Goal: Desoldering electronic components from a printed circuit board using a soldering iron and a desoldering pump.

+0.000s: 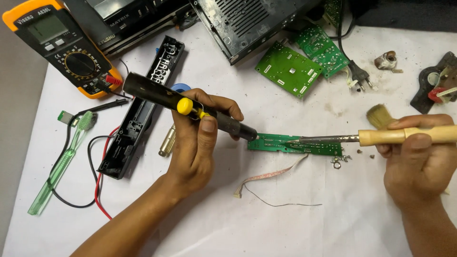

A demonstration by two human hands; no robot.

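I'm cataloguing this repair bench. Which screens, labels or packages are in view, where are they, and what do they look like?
Multimeter: top left corner, orange casing, dark face.
Multimeter screen: near its top, small grey-green rectangle, blank.
Printed panel: top edge, right of the multimeter, dark strip with pale lettering.
No packages visible.

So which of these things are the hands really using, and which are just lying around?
In use:
- left hand holding the black pump tool with a yellow button
- right hand holding the wooden-handled soldering iron
- narrow green circuit board, touched by both tips

Lying about:
- orange multimeter
- green toothbrush
- two bigger green boards
- black plug
- small brush
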